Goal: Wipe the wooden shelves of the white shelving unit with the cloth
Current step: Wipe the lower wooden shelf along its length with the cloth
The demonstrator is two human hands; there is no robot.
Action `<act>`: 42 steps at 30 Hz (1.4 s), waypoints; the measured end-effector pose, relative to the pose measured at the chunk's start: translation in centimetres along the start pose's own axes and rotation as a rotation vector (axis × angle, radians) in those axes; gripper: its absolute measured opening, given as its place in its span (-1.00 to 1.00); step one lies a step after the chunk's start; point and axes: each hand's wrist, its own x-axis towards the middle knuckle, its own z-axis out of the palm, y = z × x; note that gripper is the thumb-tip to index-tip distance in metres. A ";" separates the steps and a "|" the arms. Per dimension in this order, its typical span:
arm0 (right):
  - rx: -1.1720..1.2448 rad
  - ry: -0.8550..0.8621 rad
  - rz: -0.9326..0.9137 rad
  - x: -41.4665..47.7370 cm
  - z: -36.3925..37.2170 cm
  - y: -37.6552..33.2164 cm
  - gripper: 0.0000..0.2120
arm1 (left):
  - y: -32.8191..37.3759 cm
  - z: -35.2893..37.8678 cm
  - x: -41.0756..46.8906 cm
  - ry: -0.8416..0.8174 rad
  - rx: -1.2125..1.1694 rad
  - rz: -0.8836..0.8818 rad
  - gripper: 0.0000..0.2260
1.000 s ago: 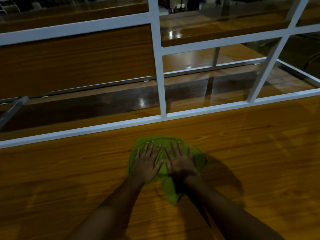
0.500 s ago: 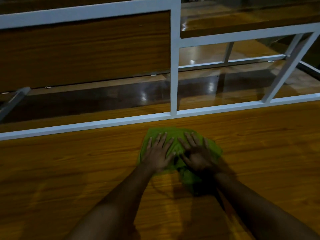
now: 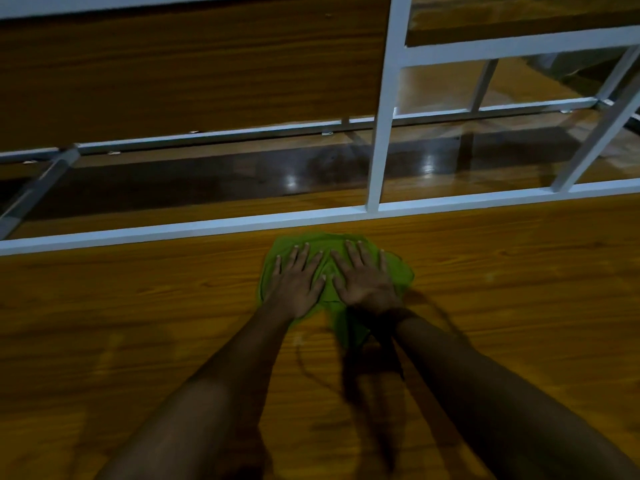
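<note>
A green cloth lies bunched on the wide wooden shelf, close to its far white rail. My left hand presses flat on the cloth's left half, fingers spread. Beside it, my right hand presses flat on the right half, thumbs nearly touching. A tail of cloth trails back under my right wrist. Both forearms reach in from the bottom of the view.
A white upright post rises from the rail just beyond the cloth. A slanted white brace stands at the right. Beyond the rail lie a darker glossy lower shelf and another wooden board at upper left.
Both hands have pushed the cloth forward along the shelf, so it now sits nearer the white rail. The view has shifted, with the post now further right.
</note>
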 end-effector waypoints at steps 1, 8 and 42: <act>0.003 0.000 -0.013 -0.6 0.2 -0.4 -0.39 | -0.2 0.0 -1.0 -0.002 -0.005 -0.005 -0.40; -0.015 -0.006 -0.064 -5.8 0.9 0.6 -0.20 | 1.4 0.5 -5.4 -0.029 -0.024 0.043 -0.35; -0.019 -0.040 -0.019 -2.0 1.1 -9.8 -0.40 | -6.8 -0.7 -7.2 0.014 0.005 -0.075 -0.33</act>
